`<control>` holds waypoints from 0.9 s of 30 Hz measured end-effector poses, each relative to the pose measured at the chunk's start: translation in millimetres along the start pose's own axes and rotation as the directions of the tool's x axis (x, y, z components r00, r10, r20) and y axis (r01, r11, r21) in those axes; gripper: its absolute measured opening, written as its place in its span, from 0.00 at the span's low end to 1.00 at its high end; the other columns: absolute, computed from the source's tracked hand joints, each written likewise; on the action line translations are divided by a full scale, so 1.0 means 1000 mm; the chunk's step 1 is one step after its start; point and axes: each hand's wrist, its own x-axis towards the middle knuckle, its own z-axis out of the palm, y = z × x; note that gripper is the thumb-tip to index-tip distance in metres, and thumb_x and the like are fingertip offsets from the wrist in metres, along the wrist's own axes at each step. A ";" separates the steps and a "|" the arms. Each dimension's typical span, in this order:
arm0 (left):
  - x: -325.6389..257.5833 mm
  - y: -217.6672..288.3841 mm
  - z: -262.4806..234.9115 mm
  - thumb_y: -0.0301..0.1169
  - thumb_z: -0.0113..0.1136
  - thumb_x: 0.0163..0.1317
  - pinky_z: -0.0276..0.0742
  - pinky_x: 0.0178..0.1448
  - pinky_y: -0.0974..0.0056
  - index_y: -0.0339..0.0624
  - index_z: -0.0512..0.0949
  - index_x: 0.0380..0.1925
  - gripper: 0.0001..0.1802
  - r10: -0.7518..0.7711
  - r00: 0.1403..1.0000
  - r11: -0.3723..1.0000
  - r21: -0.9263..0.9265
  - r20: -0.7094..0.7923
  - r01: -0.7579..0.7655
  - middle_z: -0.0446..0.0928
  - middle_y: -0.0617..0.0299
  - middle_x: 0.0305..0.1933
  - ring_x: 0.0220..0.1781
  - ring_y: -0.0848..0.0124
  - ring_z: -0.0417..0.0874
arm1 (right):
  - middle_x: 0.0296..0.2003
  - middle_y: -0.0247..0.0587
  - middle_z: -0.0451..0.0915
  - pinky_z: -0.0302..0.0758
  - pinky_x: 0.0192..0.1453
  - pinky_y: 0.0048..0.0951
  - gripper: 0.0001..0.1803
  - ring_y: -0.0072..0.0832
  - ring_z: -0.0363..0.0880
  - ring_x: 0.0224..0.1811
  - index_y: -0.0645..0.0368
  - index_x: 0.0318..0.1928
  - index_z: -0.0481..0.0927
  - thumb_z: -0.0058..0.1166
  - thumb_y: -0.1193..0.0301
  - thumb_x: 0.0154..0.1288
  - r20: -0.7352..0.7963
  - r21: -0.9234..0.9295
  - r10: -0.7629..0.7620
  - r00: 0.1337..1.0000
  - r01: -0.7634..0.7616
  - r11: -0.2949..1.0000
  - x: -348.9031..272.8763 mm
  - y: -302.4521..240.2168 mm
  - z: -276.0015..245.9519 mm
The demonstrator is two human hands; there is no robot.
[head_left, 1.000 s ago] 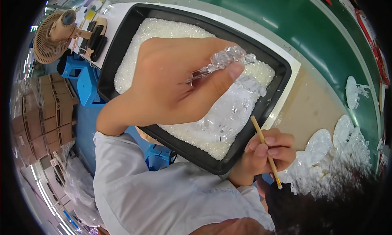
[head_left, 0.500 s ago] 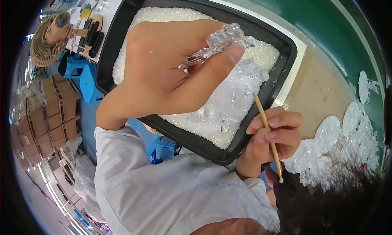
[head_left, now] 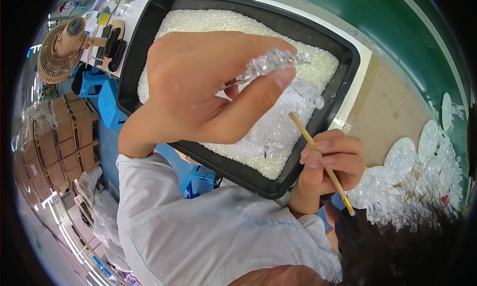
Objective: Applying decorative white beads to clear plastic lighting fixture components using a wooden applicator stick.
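Observation:
My left hand (head_left: 191,87) is closed, pinching a clear, bumpy plastic figure (head_left: 272,62) between thumb and fingers. It hovers over a black tray (head_left: 343,94) filled with small clear granules (head_left: 203,17). Lying on the granules is a heap of clear plastic pieces (head_left: 278,117), partly hidden by that hand. My right hand (head_left: 335,159), beside the tray's near right corner, grips a thin paintbrush (head_left: 306,136) with a wooden handle. Its blunt end points up toward the tray, and the bristles point down and to the right, away from the clear figure.
Clear plastic ovals and shapes (head_left: 402,162) are piled on the table at right. A tan fan (head_left: 62,45) stands at the far left. Below it are blue stools (head_left: 110,104) and stacked cardboard boxes (head_left: 64,137). A green surface (head_left: 392,32) curves along the far right.
My left hand has lowered slightly and turned the clear figure a little. The paintbrush has tilted in my right hand: its blunt end swung left, its bristles right.

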 end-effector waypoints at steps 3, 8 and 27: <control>-0.001 0.000 0.001 0.22 0.69 0.58 0.82 0.30 0.70 0.28 0.87 0.38 0.09 0.046 0.999 0.999 -0.006 -0.003 -0.046 0.88 0.51 0.30 0.27 0.67 0.89 | 0.36 0.46 0.77 0.71 0.22 0.20 0.12 0.25 0.74 0.21 0.59 0.37 0.71 0.64 0.79 0.63 0.049 -0.036 -0.034 0.998 0.036 0.999 0.005 0.000 0.000; -0.002 0.004 0.003 0.22 0.71 0.52 0.81 0.29 0.69 0.30 0.88 0.37 0.11 0.064 0.997 0.997 0.035 0.041 -0.066 0.88 0.50 0.30 0.25 0.63 0.88 | 0.31 0.54 0.84 0.72 0.24 0.22 0.11 0.29 0.79 0.21 0.63 0.34 0.76 0.67 0.83 0.55 0.151 -0.097 -0.018 0.988 0.033 0.995 0.019 -0.006 0.006; -0.005 0.003 0.003 0.22 0.71 0.52 0.77 0.26 0.70 0.28 0.88 0.36 0.11 0.073 0.997 0.997 0.036 0.022 -0.074 0.87 0.50 0.28 0.22 0.67 0.86 | 0.28 0.54 0.85 0.76 0.25 0.26 0.14 0.33 0.81 0.22 0.64 0.34 0.79 0.65 0.90 0.47 0.243 -0.134 -0.078 0.967 0.113 0.984 0.018 -0.008 0.019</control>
